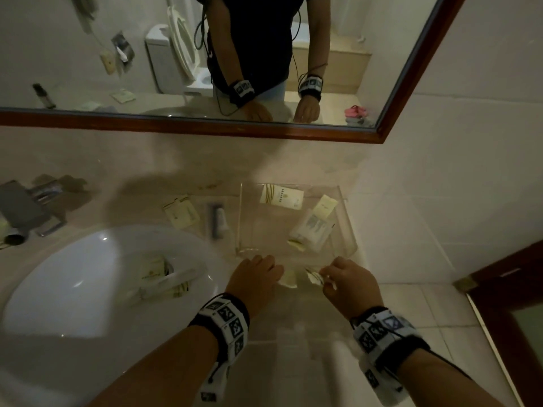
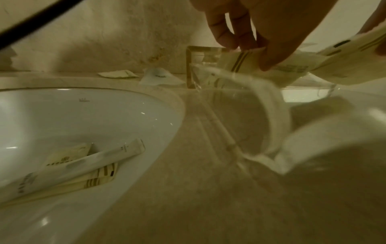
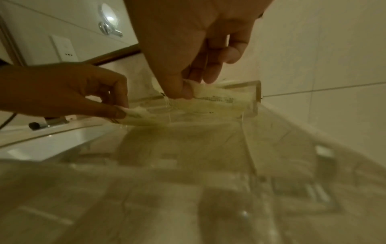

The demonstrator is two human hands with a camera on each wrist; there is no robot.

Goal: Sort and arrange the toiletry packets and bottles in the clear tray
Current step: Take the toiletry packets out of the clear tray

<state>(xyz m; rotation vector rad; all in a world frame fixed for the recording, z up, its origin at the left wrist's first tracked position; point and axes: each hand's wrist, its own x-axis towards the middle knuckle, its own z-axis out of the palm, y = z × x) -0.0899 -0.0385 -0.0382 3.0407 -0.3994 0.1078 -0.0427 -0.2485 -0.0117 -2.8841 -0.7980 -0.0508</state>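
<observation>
The clear tray [image 1: 240,218] stands on the counter right of the sink and holds several cream and white packets [image 1: 281,196]. Both hands hover over its near edge. My left hand [image 1: 273,268] pinches a cream packet [image 1: 289,279]; the left wrist view shows thumb and fingers [image 2: 227,39] on that gold-striped packet [image 2: 240,62]. My right hand [image 1: 323,274] pinches a second, crinkled packet [image 1: 313,278], also visible in the right wrist view as the packet [image 3: 217,99] under the right hand [image 3: 192,89]. The tray corner [image 3: 256,99] lies just behind.
Several packets [image 1: 164,277] lie in the white sink [image 1: 73,283]. More packets [image 1: 179,213] and a small dark-capped tube [image 1: 219,220] sit on the counter left of the tray. The tap [image 1: 26,210] is at far left, the mirror [image 1: 205,124] behind, a door [image 1: 511,289] at right.
</observation>
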